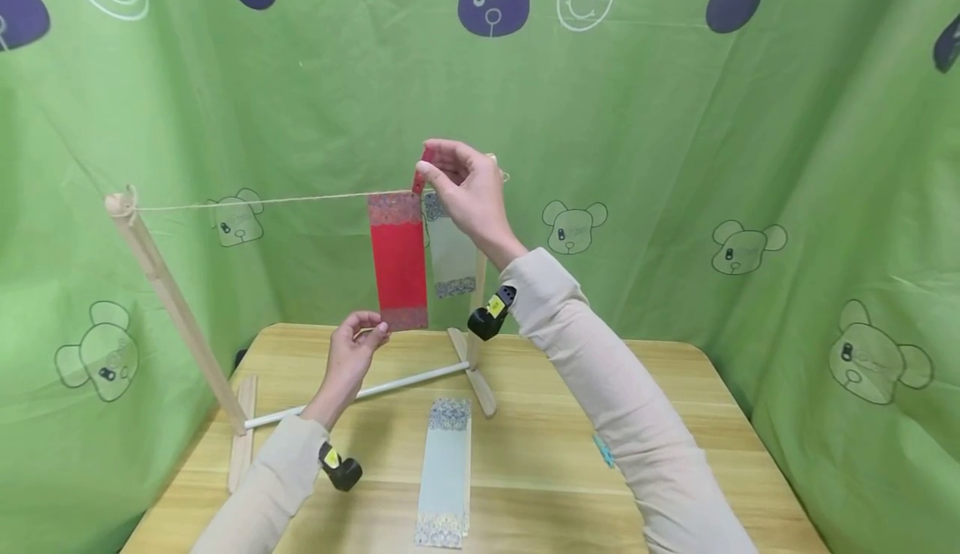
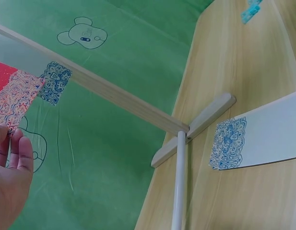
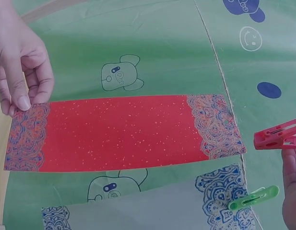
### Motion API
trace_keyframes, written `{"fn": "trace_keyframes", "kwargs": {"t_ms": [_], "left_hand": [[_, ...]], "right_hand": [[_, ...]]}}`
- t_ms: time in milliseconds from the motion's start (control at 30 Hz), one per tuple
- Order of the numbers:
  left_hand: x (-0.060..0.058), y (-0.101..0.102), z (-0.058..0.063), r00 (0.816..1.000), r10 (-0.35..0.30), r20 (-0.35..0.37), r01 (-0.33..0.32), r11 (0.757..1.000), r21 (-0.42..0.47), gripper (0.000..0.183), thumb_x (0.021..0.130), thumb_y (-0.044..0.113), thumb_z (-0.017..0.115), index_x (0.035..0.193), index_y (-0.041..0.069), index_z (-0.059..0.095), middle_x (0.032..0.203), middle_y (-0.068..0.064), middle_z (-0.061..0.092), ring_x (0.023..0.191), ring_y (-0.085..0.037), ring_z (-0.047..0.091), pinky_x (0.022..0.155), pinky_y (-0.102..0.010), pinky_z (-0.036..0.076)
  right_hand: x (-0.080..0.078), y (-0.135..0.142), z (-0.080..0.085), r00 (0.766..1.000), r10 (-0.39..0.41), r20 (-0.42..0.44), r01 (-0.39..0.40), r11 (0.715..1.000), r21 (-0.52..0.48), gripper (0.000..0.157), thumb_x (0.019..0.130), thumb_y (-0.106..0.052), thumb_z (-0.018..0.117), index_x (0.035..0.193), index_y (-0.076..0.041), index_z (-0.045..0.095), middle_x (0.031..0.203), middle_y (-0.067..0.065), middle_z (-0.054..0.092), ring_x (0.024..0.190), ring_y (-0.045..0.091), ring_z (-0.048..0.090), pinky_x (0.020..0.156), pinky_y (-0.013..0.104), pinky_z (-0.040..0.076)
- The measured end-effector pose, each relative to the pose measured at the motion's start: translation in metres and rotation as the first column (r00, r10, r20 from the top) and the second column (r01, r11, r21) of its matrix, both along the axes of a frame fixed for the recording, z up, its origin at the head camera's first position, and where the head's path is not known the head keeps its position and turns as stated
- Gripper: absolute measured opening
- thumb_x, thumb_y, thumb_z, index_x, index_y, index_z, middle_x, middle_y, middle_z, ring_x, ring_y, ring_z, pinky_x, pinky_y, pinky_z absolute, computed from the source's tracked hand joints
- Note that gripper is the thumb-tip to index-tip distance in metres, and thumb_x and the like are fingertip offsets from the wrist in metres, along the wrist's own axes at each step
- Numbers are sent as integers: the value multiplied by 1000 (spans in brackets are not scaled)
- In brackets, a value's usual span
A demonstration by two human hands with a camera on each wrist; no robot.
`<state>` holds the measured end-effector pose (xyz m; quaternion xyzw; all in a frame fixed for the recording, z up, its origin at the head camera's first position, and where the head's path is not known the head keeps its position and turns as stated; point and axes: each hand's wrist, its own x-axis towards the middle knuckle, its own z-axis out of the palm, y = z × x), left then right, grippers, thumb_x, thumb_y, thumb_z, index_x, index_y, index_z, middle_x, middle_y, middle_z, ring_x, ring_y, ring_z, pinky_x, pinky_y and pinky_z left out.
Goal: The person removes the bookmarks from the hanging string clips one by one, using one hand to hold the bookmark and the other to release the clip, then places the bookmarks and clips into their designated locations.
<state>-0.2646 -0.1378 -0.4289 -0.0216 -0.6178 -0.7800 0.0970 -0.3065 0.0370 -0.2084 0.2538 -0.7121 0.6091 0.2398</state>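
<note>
A red paper strip (image 1: 399, 267) with patterned ends hangs upright, its top edge at the string (image 1: 300, 199). My left hand (image 1: 352, 352) pinches its lower left corner between thumb and fingers. Above the strip's top right corner, my right hand (image 1: 472, 192) holds a red clothespin (image 3: 277, 136). In the right wrist view that clothespin appears just off the string, beyond the strip's top edge. Right of the red strip hangs a pale blue-patterned strip (image 1: 453, 250), partly behind my right hand, and a green clothespin (image 3: 253, 198) clips it to the string.
A wooden post (image 1: 176, 312) carries the string at left; another post (image 1: 481, 279) stands at right. A white rod (image 1: 412, 383) joins their feet. Pale patterned strips (image 1: 442, 471) lie on the wooden table (image 1: 547, 471), with small teal objects (image 1: 603, 451) by my right sleeve.
</note>
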Motion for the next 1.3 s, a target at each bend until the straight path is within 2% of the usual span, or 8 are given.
{"fn": "trace_keyframes", "kwargs": {"t_ms": [200,300,400,533,633,833,1100,1300], "left_hand": [[2,-1,1,1000,-10,-1,10,1000,-12,18,90,-12,58,107,-12,52,99,-12,55,82,-14,63,91,-37,53],[5,-2,2,1000,-17,-7,17,1000,-15,18,90,-12,58,107,-12,52,99,-12,56,82,-14,64,91,-38,53],[7,-3,2,1000,-27,-12,27,1000,-16,18,90,-12,58,107,-11,52,99,-10,57,82,-13,64,91,-37,54],[9,-3,2,999,-38,-28,38,999,-6,18,89,-12,59,105,-11,52,98,-9,57,81,-12,64,87,-32,56],[10,-3,1,998,-47,-48,47,999,-3,17,89,-12,59,105,-12,52,96,-8,58,80,-12,64,84,-28,56],[13,-3,3,996,-65,-63,64,998,-14,17,89,-12,59,105,-11,53,95,-7,59,81,-11,64,84,-28,56],[17,-2,6,995,-81,-54,80,997,-25,18,90,-12,58,106,-13,51,96,-9,58,82,-12,64,85,-30,56],[20,-4,6,995,-92,-39,90,995,-47,19,90,-11,58,108,-12,51,99,-11,58,84,-13,64,86,-30,56]], "right_hand": [[2,6,-2,1000,-5,31,5,1000,-2,32,88,-11,73,117,-1,67,107,11,69,98,17,65,87,24,53],[16,8,5,998,-24,53,23,1000,12,33,88,-8,72,118,2,65,110,16,68,100,20,65,88,23,53],[17,11,4,998,-34,61,33,999,15,33,88,-9,73,118,2,65,111,17,68,100,21,65,87,24,53],[4,17,-5,998,-27,52,27,1000,2,34,85,-15,76,116,-2,68,107,11,70,97,17,66,85,25,54],[4,20,-6,999,-29,38,29,1000,-4,34,84,-17,78,113,-3,69,103,7,71,94,16,66,83,27,55],[5,26,-8,999,-17,38,18,999,-40,33,81,-18,80,110,-3,71,98,4,72,91,17,67,83,29,56],[8,34,-7,999,3,42,1,995,-103,31,80,-12,80,107,-1,71,98,7,72,91,20,68,83,31,56],[12,45,-10,999,2,44,3,992,-129,30,80,-9,80,107,0,70,99,9,72,92,21,68,85,32,56]]}}
